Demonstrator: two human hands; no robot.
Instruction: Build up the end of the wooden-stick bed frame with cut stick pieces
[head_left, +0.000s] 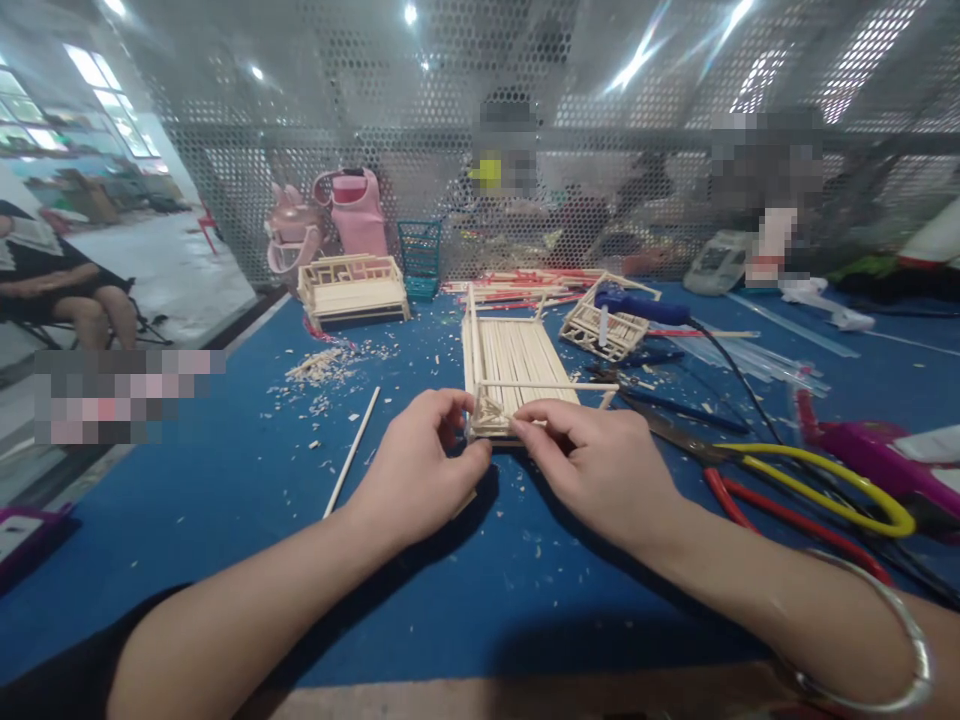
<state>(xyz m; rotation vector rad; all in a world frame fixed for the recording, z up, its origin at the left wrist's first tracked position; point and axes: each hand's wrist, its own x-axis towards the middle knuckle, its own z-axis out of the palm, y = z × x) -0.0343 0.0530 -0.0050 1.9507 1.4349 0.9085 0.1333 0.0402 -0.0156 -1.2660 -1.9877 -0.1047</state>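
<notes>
A small bench-like frame built of pale wooden sticks (517,355) lies on the blue tabletop in front of me. My left hand (427,450) is closed on its near left corner, thumb low and fingers curled behind the edge. With thumb and forefinger pinched together, my right hand (592,450) touches the short sticks at the near end of the frame. Whatever sits between those right fingertips is too small to make out. One loose wooden stick (352,450) lies left of my left hand.
Pliers with yellow and red handles (817,480), a blue-handled tool (645,308) and a purple glue gun (862,450) lie at right. A finished-looking stick bench (352,290) stands back left near wood scraps (322,367). Behind rises a perforated metal screen (420,150). A person (60,270) sits at far left.
</notes>
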